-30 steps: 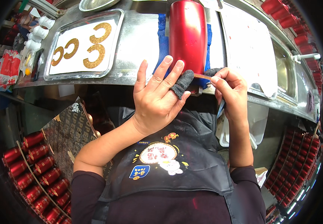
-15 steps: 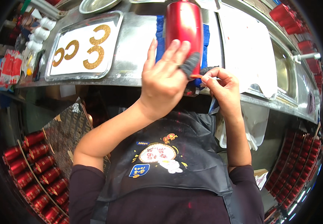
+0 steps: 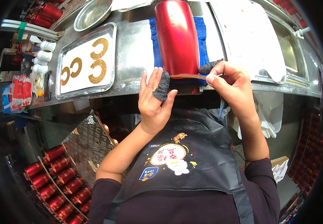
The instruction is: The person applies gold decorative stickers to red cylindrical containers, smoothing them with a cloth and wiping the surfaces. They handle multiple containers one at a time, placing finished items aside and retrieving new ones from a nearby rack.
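Note:
A glossy red metal cylinder (image 3: 178,41) lies on a blue cloth (image 3: 202,37), one end toward me. Across that near end runs a thin orange-brown strip (image 3: 187,76), whose right end is pinched between thumb and finger of my right hand (image 3: 232,84). A dark grey finger cover (image 3: 210,67) shows on that hand. Below its palm hangs a pointed blue piece (image 3: 222,107); how it is held I cannot tell. My left hand (image 3: 154,100) is open at the cylinder's near left edge, beside the strip's left end. Its covered finger is stretched out and its thumb stands apart.
A metal tray (image 3: 113,56) with several gold C-shaped pieces (image 3: 97,71) on white paper stands left, near a metal bowl (image 3: 92,15). White sheeting (image 3: 251,41) and a sunken basin (image 3: 286,48) lie right. Below left are racked red cylinders (image 3: 60,164).
My left hand has come off the cylinder's surface, toward me and down to its near edge. My right hand has drawn slightly right, and more of the strip shows. The whole view has shifted.

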`<control>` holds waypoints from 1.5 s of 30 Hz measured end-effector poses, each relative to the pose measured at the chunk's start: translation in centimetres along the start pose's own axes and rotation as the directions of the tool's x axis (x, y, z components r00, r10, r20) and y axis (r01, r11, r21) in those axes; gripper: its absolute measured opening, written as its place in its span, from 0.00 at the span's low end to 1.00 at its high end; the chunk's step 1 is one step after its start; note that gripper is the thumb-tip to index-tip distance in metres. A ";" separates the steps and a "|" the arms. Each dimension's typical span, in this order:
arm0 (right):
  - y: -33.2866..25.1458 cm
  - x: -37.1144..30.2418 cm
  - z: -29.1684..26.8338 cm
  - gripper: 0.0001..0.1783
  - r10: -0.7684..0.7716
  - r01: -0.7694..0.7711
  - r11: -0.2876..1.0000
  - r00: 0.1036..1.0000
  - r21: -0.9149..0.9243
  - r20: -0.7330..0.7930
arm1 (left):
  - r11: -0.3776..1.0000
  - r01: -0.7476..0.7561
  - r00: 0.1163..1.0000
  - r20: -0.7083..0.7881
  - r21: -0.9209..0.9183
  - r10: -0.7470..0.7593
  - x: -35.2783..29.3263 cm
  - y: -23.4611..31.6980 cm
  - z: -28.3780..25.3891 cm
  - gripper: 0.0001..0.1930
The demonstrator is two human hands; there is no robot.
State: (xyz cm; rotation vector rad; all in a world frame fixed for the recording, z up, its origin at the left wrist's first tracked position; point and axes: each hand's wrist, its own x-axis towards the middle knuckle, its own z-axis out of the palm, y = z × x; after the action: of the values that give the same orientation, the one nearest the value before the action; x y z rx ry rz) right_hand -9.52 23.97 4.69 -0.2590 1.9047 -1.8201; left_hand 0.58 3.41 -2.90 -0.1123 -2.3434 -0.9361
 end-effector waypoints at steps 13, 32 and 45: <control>1.8 1.1 -0.6 0.05 -0.023 0.023 1.000 1.000 0.014 0.020 | 0.931 -0.281 0.959 0.102 0.232 0.264 3.4 1.6 -0.9 0.17; 0.4 0.7 -0.3 0.05 -0.006 0.007 1.000 0.999 -0.014 0.045 | 1.000 -0.005 1.000 -0.019 -0.003 0.005 0.7 0.2 -0.2 0.20; 2.3 1.7 -0.7 0.05 0.019 -0.019 1.000 0.999 0.003 0.027 | 0.920 -0.299 0.954 0.085 0.253 0.287 3.7 1.6 -0.6 0.17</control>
State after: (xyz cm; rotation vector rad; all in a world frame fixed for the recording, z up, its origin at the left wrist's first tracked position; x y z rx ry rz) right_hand -10.83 24.02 2.07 -0.2626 1.8795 -1.7980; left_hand -1.64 3.68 0.45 -0.3695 -2.3834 -0.4752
